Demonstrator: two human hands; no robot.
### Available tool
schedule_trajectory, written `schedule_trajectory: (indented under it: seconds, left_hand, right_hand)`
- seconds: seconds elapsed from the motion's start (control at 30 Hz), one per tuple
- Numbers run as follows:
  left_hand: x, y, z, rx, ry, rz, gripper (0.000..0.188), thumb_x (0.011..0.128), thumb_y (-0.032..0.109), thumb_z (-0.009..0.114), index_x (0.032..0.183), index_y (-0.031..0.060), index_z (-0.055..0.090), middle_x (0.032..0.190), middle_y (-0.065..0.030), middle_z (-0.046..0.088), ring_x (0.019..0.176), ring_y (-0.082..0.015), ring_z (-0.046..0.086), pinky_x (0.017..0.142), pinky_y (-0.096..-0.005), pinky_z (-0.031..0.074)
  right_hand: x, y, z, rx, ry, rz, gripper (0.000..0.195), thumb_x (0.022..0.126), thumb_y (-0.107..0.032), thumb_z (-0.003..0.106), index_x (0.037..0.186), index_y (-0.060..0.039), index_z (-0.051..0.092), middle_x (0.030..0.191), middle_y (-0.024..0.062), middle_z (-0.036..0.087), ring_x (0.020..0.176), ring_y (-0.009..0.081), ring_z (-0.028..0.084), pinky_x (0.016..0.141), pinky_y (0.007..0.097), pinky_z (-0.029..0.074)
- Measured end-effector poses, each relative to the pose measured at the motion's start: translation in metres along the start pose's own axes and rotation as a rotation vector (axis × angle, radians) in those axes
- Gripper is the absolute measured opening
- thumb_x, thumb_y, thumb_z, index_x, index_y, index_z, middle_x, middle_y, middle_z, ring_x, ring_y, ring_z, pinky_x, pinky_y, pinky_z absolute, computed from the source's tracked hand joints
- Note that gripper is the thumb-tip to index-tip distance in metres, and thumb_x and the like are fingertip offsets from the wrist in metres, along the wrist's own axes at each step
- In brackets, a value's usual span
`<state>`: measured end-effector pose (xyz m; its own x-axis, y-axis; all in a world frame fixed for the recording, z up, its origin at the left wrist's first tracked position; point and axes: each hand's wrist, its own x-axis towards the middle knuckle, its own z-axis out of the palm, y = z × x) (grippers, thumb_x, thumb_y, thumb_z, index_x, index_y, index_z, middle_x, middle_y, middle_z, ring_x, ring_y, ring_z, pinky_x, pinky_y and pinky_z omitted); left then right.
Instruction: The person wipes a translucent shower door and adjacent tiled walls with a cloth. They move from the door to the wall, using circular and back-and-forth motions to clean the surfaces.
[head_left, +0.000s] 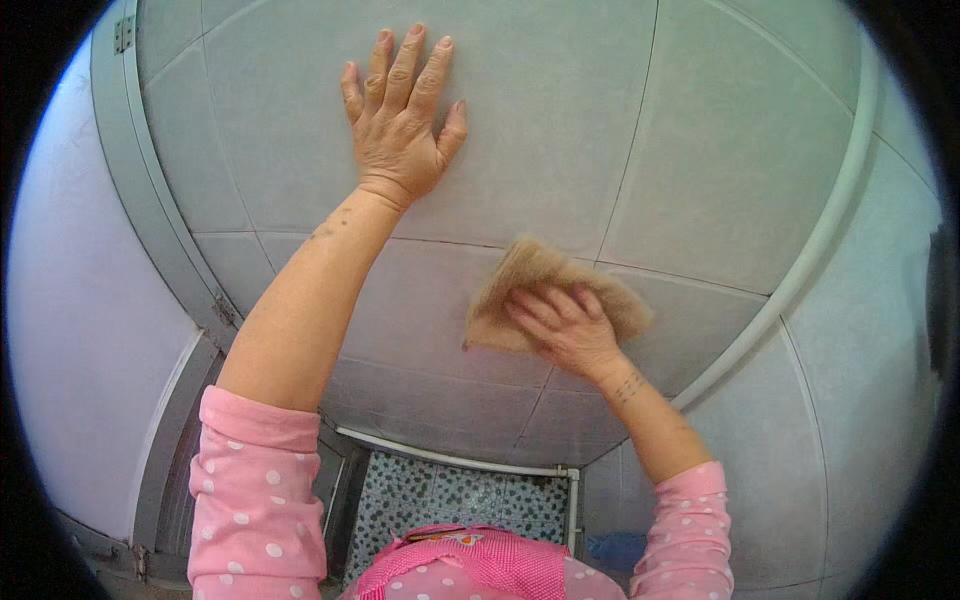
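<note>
My left hand (403, 124) lies flat on the upper part of a light tiled wall (525, 112), its fingers spread and nothing in it. Lower and to the right, my right hand (566, 322) presses a tan cloth (517, 270) against the tiles. The cloth spreads out around my fingers, across a joint between tiles, and looks somewhat blurred. Its fingertips sink into the fabric, and part of the cloth is hidden under the palm.
A white pipe (817, 244) runs up the corner on the right. At the left is a grey door frame (161, 187) with hinges. Below are a thin white pipe (450, 453), a pebble-patterned floor (465, 491) and a blue plastic item (616, 549). A dark object (937, 300) is at the far right.
</note>
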<state>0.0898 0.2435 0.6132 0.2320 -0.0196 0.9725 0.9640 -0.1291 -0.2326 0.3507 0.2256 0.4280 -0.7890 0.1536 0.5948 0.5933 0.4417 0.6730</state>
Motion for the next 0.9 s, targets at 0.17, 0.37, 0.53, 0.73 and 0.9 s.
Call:
schedule_trajectory:
  seconds: [0.17,0.37,0.53,0.73,0.9]
  left_hand:
    - [-0.002,-0.003,-0.001,0.014,-0.010,-0.002,0.060,0.087,0.034,0.051,0.144,0.0242,0.036,0.153,-0.0003,0.027,0.144,-0.0218,0.016,0.115,-0.0523,0.007]
    - [-0.003,-0.008,0.002,0.007,0.006,-0.008,0.063,0.086,0.037,0.055,0.144,0.0281,0.034,0.153,0.0013,0.026,0.143,-0.0230,0.017,0.113,-0.0547,0.010]
    - [0.001,-0.002,0.000,-0.023,0.007,-0.003,0.062,0.085,0.036,0.056,0.142,0.0273,0.036,0.152,0.0012,0.027,0.143,-0.0238,0.018,0.113,-0.0557,0.011]
    - [0.001,-0.005,-0.005,-0.019,-0.019,-0.009,0.060,0.086,0.030,0.052,0.143,0.0250,0.037,0.153,0.0009,0.025,0.144,-0.0217,0.014,0.115,-0.0521,0.006]
    - [0.002,-0.003,-0.005,-0.002,-0.021,-0.015,0.059,0.086,0.030,0.051,0.143,0.0260,0.036,0.153,0.0007,0.025,0.144,-0.0213,0.014,0.115,-0.0517,0.006]
  right_hand:
    - [0.088,0.092,-0.064,0.083,0.277,0.418,0.073,0.069,-0.040,0.072,0.136,-0.0239,0.047,0.143,-0.0009,0.038,0.135,0.0262,0.027,0.108,0.0515,0.018]
    - [0.118,0.068,-0.047,0.053,0.314,0.555,0.069,0.079,-0.048,0.064,0.139,-0.0207,0.043,0.148,0.0043,0.032,0.137,0.0311,0.022,0.107,0.0569,0.014]
    - [0.063,-0.059,0.024,-0.066,0.064,0.086,0.067,0.081,-0.041,0.057,0.144,-0.0285,0.035,0.152,-0.0043,0.024,0.139,0.0242,0.017,0.112,0.0534,0.006]
    - [-0.024,-0.108,0.049,-0.131,-0.096,-0.264,0.064,0.081,-0.036,0.050,0.143,-0.0311,0.036,0.150,-0.0109,0.027,0.137,0.0147,0.021,0.114,0.0439,0.008]
    - [-0.027,-0.053,0.031,-0.053,-0.046,-0.035,0.060,0.078,-0.042,0.058,0.136,-0.0373,0.043,0.138,-0.0105,0.039,0.132,0.0151,0.026,0.109,0.0451,0.014]
